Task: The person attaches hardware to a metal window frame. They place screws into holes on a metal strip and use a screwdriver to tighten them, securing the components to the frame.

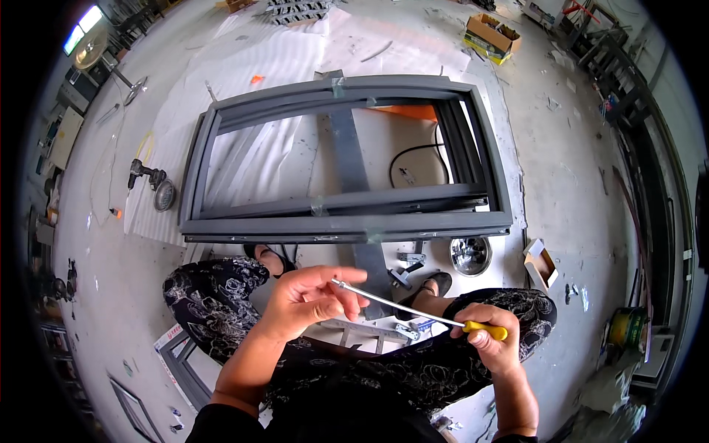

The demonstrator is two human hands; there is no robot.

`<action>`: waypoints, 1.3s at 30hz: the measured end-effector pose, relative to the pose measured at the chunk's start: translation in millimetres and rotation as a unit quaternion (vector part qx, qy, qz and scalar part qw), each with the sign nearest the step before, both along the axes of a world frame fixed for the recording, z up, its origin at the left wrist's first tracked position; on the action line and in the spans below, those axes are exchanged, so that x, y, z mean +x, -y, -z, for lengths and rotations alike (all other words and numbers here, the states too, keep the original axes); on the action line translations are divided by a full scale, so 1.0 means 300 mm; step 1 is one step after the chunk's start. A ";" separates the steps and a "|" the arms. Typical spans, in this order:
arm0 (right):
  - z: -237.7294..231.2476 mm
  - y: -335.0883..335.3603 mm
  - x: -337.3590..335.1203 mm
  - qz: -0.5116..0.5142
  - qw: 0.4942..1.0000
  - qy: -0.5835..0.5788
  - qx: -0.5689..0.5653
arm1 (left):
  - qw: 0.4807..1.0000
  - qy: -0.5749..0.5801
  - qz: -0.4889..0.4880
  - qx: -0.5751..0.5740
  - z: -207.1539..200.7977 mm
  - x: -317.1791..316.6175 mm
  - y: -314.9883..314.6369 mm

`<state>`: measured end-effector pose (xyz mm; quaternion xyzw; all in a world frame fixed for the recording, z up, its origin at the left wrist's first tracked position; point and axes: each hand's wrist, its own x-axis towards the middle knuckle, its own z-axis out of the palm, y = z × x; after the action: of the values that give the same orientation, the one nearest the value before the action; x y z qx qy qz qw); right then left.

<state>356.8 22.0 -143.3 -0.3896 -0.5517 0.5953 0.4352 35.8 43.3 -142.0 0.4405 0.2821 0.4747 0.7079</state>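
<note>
My right hand (491, 341) is closed round the yellow handle of a screwdriver (402, 305), its long metal shaft slanting up to the left. The shaft's tip lies by my left hand (314, 299), whose index finger is stretched out while the thumb and other fingers are half curled and apart. No small part shows clearly between those fingers. Beyond both hands, a dark grey rectangular frame (413, 227) rests raised off the floor. It has an inner sash frame (258, 203) set askew in it, and clear tape (318, 206) sticks to its bars.
A round metal bowl of small parts (470, 255) and a small open carton (541, 264) stand beyond my right knee. A cordless drill (146, 176) lies left of the frame. White foam sheeting (244, 70) covers floor behind it. A cardboard box (492, 37) stands far right.
</note>
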 end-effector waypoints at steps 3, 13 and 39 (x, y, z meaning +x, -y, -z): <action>0.068 0.016 0.022 0.029 0.985 -0.144 -0.090 | 0.998 0.037 0.016 -0.052 0.000 0.048 -0.049; 0.206 -0.030 0.108 0.212 0.926 -0.296 -0.098 | 0.915 -0.283 0.071 -0.278 0.906 0.309 -0.148; 0.140 -0.154 0.032 0.224 0.918 -0.263 -0.194 | 0.900 -0.245 0.134 -0.333 1.098 0.388 -0.164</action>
<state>366.2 68.3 -185.2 -0.4086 -0.1897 0.6587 0.6027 152.4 92.7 -471.4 0.3147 0.5269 0.1306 0.7787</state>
